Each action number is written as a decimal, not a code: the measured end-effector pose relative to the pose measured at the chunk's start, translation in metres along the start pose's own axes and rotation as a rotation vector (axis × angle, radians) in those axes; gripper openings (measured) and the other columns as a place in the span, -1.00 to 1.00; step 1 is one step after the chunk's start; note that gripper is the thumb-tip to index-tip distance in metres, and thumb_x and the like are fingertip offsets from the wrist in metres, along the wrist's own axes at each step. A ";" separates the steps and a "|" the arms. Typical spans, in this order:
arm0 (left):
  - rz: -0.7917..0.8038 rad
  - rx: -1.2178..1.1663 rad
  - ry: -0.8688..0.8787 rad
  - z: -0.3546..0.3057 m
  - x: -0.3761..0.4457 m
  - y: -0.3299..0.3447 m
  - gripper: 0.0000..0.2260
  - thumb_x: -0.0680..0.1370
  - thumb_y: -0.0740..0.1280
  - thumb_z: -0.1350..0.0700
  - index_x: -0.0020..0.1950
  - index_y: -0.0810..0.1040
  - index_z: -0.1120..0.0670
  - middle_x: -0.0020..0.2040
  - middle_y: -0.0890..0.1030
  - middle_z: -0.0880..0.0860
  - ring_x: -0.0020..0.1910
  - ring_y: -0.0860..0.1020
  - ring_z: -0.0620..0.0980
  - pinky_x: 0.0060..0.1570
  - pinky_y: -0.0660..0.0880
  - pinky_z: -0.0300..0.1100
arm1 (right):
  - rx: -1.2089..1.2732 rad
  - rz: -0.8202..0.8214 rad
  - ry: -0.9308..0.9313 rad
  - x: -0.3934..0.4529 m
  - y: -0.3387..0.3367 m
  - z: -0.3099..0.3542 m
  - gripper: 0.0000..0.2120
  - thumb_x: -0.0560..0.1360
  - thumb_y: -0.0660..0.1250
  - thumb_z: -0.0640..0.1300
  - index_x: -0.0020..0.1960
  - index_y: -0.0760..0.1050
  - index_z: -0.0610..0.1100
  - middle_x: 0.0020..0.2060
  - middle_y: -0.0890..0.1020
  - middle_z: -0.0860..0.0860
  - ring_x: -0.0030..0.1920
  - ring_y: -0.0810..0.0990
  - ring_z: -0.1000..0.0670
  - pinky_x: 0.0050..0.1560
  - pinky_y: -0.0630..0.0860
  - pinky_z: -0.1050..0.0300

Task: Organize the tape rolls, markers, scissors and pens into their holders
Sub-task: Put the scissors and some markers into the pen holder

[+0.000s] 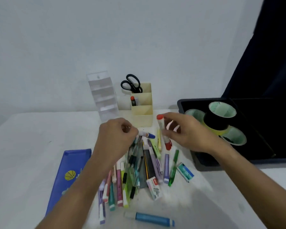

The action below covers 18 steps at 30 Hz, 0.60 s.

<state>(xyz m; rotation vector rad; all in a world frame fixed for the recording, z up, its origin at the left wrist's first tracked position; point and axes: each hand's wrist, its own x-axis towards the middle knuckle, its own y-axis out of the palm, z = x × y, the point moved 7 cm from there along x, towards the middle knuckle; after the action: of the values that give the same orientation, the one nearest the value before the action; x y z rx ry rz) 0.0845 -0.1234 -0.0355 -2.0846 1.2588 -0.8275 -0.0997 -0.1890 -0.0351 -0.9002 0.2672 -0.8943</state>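
Observation:
A heap of pens and markers (139,169) lies in the middle of the white table. My left hand (116,138) is closed on a white marker with a blue cap (148,135) at the top of the heap. My right hand (185,131) grips a white marker with red ends (160,123), tilted upright just in front of the cream stepped holder (143,113). Black scissors (132,83) stand in the holder's rear slot, and a red-capped marker (133,101) sits in its middle slot. Tape rolls (221,117) rest in the dark tray (203,161) at the right.
A clear plastic drawer unit (103,95) stands left of the cream holder. A blue pencil case (68,177) lies at the left. A blue marker (153,219) lies near the front edge. Small boxes (154,188) and an eraser (185,172) sit by the heap.

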 end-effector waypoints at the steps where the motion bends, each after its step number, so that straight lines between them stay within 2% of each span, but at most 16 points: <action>1: -0.044 -0.028 0.025 -0.009 0.012 -0.008 -0.90 0.45 0.36 0.07 -0.19 0.65 0.03 -0.33 0.63 -0.05 -0.34 0.56 -0.11 -0.37 0.41 -0.36 | 0.037 -0.074 -0.003 0.014 -0.015 0.003 -0.68 0.51 0.37 -0.12 0.24 0.49 0.03 -0.10 0.58 0.17 -0.12 0.58 0.16 -0.15 0.51 0.36; 5: -0.201 -0.058 0.130 -0.043 0.063 -0.031 -0.88 0.48 0.34 0.09 -0.16 0.66 0.08 -0.28 0.65 -0.02 -0.27 0.58 -0.07 -0.34 0.37 -0.44 | 0.171 -0.312 0.000 0.067 -0.058 0.005 -0.81 0.48 0.36 -0.23 0.07 0.53 -0.06 -0.14 0.62 0.11 -0.23 0.61 0.19 -0.25 0.51 0.39; 8: -0.252 -0.051 0.167 -0.054 0.102 -0.032 -0.85 0.49 0.33 0.11 -0.10 0.67 0.13 -0.27 0.63 0.01 -0.27 0.55 -0.08 -0.37 0.32 -0.46 | 0.212 -0.417 -0.005 0.097 -0.066 0.001 -0.87 0.49 0.32 -0.28 0.00 0.54 -0.13 -0.23 0.60 0.15 -0.36 0.58 0.26 -0.32 0.45 0.47; 10: -0.224 -0.036 0.179 -0.055 0.122 -0.024 -0.83 0.49 0.31 0.13 -0.13 0.66 0.17 -0.36 0.58 0.01 -0.39 0.49 -0.10 -0.44 0.30 -0.41 | 0.195 -0.451 0.001 0.112 -0.061 -0.007 -0.90 0.51 0.29 -0.26 0.00 0.54 -0.16 -0.25 0.60 0.11 -0.40 0.57 0.25 -0.34 0.42 0.49; 12: -0.176 -0.001 0.187 -0.053 0.136 -0.013 -0.82 0.50 0.29 0.16 -0.13 0.66 0.19 -0.38 0.56 0.00 -0.42 0.48 -0.11 -0.45 0.33 -0.40 | 0.163 -0.462 0.012 0.125 -0.051 -0.016 -0.88 0.52 0.29 -0.25 0.03 0.55 -0.20 -0.20 0.62 0.01 -0.40 0.57 0.19 -0.33 0.41 0.51; 15: -0.110 0.039 0.200 -0.048 0.149 0.006 -0.82 0.49 0.28 0.19 -0.06 0.66 0.21 -0.24 0.64 0.09 -0.26 0.58 0.01 -0.23 0.51 -0.21 | 0.123 -0.423 0.014 0.141 -0.032 -0.026 -0.87 0.49 0.31 -0.32 0.02 0.56 -0.26 -0.15 0.63 -0.07 -0.36 0.58 0.10 -0.31 0.43 0.52; 18: -0.071 0.087 0.230 -0.041 0.159 0.025 -0.84 0.48 0.30 0.18 -0.06 0.66 0.18 -0.17 0.65 0.08 -0.19 0.60 0.00 -0.16 0.53 -0.21 | 0.092 -0.406 0.024 0.153 -0.015 -0.034 -0.86 0.45 0.32 -0.36 -0.02 0.59 -0.26 -0.13 0.66 -0.14 -0.27 0.62 -0.06 -0.23 0.46 0.44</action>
<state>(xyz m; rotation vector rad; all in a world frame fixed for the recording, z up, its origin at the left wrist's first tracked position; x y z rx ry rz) 0.0985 -0.2831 0.0068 -2.0187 1.2459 -1.1607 -0.0319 -0.3304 -0.0217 -0.8722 0.0616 -1.2826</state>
